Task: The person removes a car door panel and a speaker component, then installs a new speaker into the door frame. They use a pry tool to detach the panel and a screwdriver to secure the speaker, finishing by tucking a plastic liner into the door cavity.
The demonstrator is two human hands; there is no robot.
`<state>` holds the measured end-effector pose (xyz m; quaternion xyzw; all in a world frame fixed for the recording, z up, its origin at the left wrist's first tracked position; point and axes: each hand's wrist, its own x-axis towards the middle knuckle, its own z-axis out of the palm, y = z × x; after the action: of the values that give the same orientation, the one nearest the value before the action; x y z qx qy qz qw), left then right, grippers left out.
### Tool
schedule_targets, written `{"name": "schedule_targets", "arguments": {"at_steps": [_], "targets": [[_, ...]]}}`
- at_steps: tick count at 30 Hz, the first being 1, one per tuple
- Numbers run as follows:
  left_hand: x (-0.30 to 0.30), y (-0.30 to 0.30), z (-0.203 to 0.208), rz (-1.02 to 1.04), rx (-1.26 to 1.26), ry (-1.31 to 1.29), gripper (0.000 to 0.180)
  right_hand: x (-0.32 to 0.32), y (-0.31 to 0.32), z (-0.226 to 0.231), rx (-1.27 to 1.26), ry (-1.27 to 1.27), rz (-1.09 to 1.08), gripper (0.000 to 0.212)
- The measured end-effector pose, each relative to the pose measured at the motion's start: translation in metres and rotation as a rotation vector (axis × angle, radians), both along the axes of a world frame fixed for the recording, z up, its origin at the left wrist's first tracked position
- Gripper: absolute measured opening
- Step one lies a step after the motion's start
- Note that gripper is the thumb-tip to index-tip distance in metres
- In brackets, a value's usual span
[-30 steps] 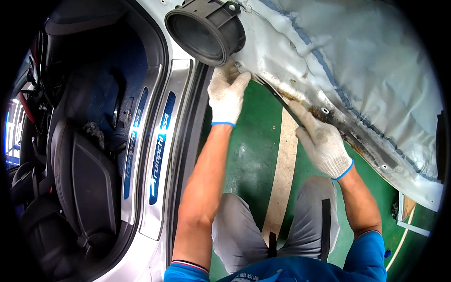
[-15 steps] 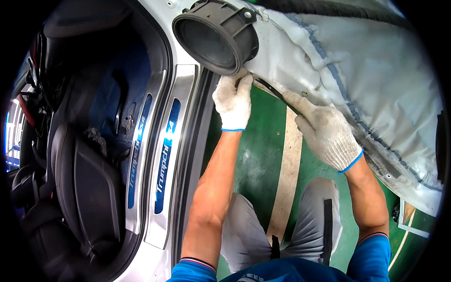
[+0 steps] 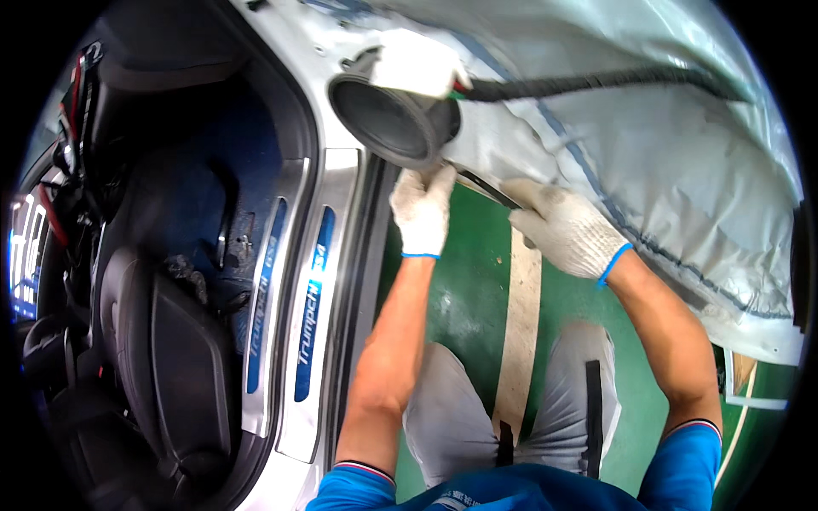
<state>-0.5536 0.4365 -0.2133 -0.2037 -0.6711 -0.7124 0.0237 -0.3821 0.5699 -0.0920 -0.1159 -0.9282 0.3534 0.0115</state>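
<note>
Both of my hands wear white knitted gloves with blue cuffs, at the lower edge of an opened car door [image 3: 503,119]. My left hand [image 3: 423,213] is closed with its fingertips at the door's edge, just under a round black speaker [image 3: 383,119]; they pinch the end of a thin black strip [image 3: 487,186]. Farther right along that strip, my right hand [image 3: 558,223] is closed on it between thumb and fingers. The strip slants along the door edge between the two hands. The fingertips of both hands are partly hidden.
A black corrugated cable [image 3: 588,83] runs across the door's pale sheeting [image 3: 682,162] to a blurred white piece [image 3: 417,61] over the speaker. On the left lie metal sill plates [image 3: 311,324] and a dark seat [image 3: 183,366]. Green floor [image 3: 460,289] with a pale stripe is below.
The cable and white piece have come down into view over the speaker. Speaker and sill sit lower in the picture. My right hand has shifted slightly left, still on the strip.
</note>
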Motion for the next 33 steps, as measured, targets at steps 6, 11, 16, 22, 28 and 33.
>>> {"name": "schedule_targets", "arguments": {"at_steps": [6, 11, 16, 22, 28, 33], "targets": [[-0.001, 0.009, -0.005, -0.062, 0.096, -0.161, 0.022, -0.015, 0.004, 0.005, 0.346, -0.059, 0.149, 0.045], [-0.002, -0.002, -0.004, -0.111, 0.185, -0.199, 0.024, -0.019, -0.001, -0.001, 0.480, -0.030, 0.153, 0.041], [0.005, 0.007, 0.002, -0.119, 0.312, -0.290, 0.019, -0.016, -0.018, 0.016, 0.889, -0.118, 0.056, 0.038], [0.002, 0.009, -0.002, -0.116, 0.264, -0.237, 0.020, -0.015, -0.032, -0.016, 0.847, 0.041, -0.014, 0.029], [-0.008, 0.005, 0.002, -0.114, 0.141, -0.154, 0.018, -0.032, -0.007, -0.032, 0.461, 0.041, -0.040, 0.041], [-0.012, -0.003, 0.009, -0.157, 0.135, -0.258, 0.021, -0.015, -0.036, -0.021, 0.804, 0.021, -0.015, 0.036]]}}
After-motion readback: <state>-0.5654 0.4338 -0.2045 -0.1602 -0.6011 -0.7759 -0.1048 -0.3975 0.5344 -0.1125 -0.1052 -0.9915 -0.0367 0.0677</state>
